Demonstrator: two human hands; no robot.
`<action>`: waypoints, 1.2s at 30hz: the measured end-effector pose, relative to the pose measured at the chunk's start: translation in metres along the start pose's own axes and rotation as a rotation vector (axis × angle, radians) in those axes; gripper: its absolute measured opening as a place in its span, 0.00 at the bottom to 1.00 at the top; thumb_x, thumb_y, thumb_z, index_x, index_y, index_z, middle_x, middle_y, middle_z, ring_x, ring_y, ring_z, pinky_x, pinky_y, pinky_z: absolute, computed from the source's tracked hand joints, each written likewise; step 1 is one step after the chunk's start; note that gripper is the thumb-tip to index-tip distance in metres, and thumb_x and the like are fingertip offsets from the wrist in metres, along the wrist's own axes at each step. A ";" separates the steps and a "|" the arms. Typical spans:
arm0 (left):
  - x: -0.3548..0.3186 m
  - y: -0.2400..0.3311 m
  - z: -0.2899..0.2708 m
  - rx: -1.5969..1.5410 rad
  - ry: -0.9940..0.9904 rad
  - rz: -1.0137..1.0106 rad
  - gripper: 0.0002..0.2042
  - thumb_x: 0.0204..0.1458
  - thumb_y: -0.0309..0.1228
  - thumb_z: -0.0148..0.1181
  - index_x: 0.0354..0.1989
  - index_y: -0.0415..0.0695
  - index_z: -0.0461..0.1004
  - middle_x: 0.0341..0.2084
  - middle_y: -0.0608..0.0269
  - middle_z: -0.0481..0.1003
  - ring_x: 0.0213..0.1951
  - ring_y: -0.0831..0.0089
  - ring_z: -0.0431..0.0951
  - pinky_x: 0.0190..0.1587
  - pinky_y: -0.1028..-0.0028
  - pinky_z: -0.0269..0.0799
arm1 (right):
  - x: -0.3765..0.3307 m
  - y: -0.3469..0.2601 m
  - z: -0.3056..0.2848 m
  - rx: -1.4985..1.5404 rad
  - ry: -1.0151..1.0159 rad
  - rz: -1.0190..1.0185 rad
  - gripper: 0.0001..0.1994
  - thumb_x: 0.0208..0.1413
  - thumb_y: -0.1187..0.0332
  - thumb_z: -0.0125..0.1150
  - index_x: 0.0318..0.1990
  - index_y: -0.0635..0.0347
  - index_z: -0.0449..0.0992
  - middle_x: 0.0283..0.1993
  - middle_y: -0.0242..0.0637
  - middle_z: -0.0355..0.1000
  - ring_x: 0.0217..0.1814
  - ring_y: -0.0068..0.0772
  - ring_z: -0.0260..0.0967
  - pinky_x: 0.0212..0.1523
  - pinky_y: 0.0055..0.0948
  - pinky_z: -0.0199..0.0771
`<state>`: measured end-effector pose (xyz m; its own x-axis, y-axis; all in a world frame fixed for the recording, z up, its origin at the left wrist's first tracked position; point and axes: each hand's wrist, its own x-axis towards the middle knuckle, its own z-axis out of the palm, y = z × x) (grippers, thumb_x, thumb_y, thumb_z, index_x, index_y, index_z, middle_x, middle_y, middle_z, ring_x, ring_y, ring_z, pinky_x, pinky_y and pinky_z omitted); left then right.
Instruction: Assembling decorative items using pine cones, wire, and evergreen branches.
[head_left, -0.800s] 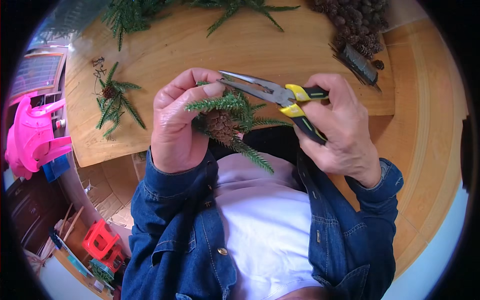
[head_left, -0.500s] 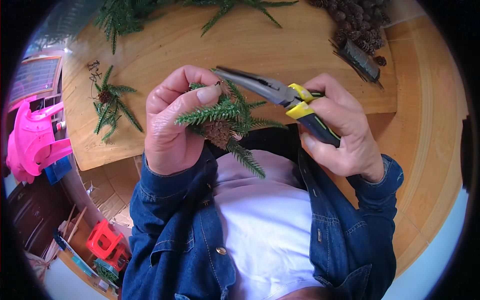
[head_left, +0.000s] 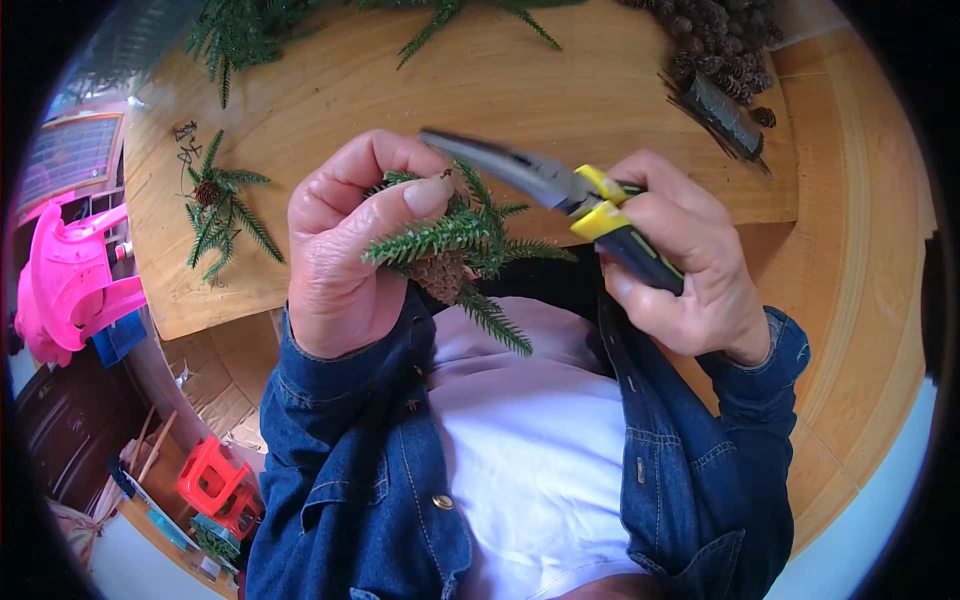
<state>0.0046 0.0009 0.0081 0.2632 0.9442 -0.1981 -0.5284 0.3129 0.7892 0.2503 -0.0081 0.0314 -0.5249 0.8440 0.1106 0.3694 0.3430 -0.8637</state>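
Note:
Between thumb and fingers, my left hand (head_left: 350,235) pinches an artificial pine sprig (head_left: 490,225) at its stem end, where a tiny dark wire tip shows. A brown pine cone (head_left: 440,275) sits among the sprig's green branches, partly hidden by needles. My right hand (head_left: 690,255) grips long-nose pliers (head_left: 545,180) by their yellow and black handles. The pliers' jaws point left, just above the sprig and close to my left fingertips. Whether the jaws touch the wire I cannot tell.
On the wooden table (head_left: 330,90) a finished-looking sprig with cone (head_left: 215,200) lies left, beside thin dark wires (head_left: 187,140). Green branches (head_left: 240,45) lie at the far edge. A pine cone pile (head_left: 715,40) and a wire bundle (head_left: 720,115) are far right. A pink stool (head_left: 70,270) stands left.
The pliers' jaws have shifted slightly left, with their tips now blurred. The left hand has turned a little, and the sprig has moved slightly with it.

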 end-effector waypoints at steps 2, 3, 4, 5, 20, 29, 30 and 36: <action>0.000 -0.001 0.003 -0.054 0.015 -0.008 0.04 0.50 0.20 0.56 0.34 0.34 0.72 0.28 0.60 0.75 0.28 0.77 0.75 0.32 0.78 0.73 | 0.000 0.000 0.003 -0.072 -0.026 -0.009 0.16 0.32 0.83 0.53 0.35 0.66 0.74 0.37 0.46 0.66 0.34 0.40 0.67 0.34 0.27 0.65; -0.001 -0.001 0.004 -0.081 0.023 -0.012 0.04 0.50 0.20 0.56 0.34 0.34 0.72 0.28 0.60 0.75 0.28 0.77 0.75 0.33 0.79 0.73 | 0.000 0.000 0.004 -0.108 -0.039 -0.013 0.16 0.32 0.83 0.53 0.35 0.66 0.74 0.36 0.46 0.66 0.33 0.40 0.67 0.34 0.28 0.65; -0.001 -0.001 0.005 -0.081 0.023 -0.012 0.04 0.50 0.20 0.56 0.34 0.34 0.72 0.28 0.60 0.75 0.28 0.77 0.75 0.33 0.79 0.73 | 0.000 0.000 0.004 -0.107 -0.039 -0.013 0.16 0.32 0.83 0.53 0.35 0.66 0.74 0.36 0.46 0.66 0.33 0.40 0.67 0.34 0.28 0.65; -0.001 -0.001 0.006 -0.071 0.044 -0.010 0.04 0.50 0.20 0.56 0.34 0.34 0.72 0.28 0.60 0.75 0.28 0.77 0.75 0.33 0.79 0.73 | 0.000 0.000 0.004 -0.136 -0.036 -0.026 0.16 0.32 0.83 0.53 0.35 0.66 0.74 0.36 0.46 0.66 0.33 0.41 0.67 0.33 0.28 0.66; -0.003 -0.007 0.004 -0.005 0.115 -0.021 0.05 0.50 0.20 0.57 0.34 0.34 0.72 0.28 0.61 0.76 0.28 0.78 0.75 0.32 0.79 0.73 | -0.001 -0.001 0.005 -0.432 0.016 -0.137 0.16 0.28 0.82 0.55 0.32 0.66 0.73 0.35 0.47 0.66 0.29 0.47 0.67 0.30 0.32 0.68; -0.002 -0.008 0.002 0.009 0.015 0.006 0.06 0.51 0.21 0.57 0.36 0.33 0.71 0.28 0.60 0.75 0.26 0.77 0.76 0.28 0.77 0.76 | -0.004 -0.003 0.004 -0.308 -0.005 -0.123 0.16 0.29 0.83 0.53 0.33 0.66 0.73 0.36 0.47 0.66 0.30 0.44 0.66 0.30 0.30 0.67; -0.003 -0.007 0.003 0.008 0.018 0.009 0.06 0.51 0.21 0.56 0.36 0.33 0.71 0.28 0.60 0.75 0.26 0.76 0.76 0.28 0.77 0.76 | -0.004 -0.002 0.004 -0.267 -0.008 -0.121 0.16 0.29 0.83 0.53 0.33 0.66 0.73 0.36 0.47 0.65 0.30 0.44 0.66 0.30 0.30 0.67; -0.006 -0.004 0.007 0.057 0.068 0.018 0.06 0.51 0.21 0.57 0.36 0.33 0.71 0.28 0.59 0.75 0.26 0.76 0.76 0.27 0.77 0.76 | -0.004 -0.003 0.002 -0.210 0.027 -0.088 0.16 0.28 0.83 0.53 0.33 0.66 0.73 0.35 0.47 0.65 0.30 0.42 0.65 0.30 0.29 0.66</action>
<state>0.0107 -0.0066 0.0100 0.1977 0.9551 -0.2208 -0.4855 0.2911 0.8244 0.2495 -0.0136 0.0329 -0.5428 0.8165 0.1967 0.4757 0.4919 -0.7292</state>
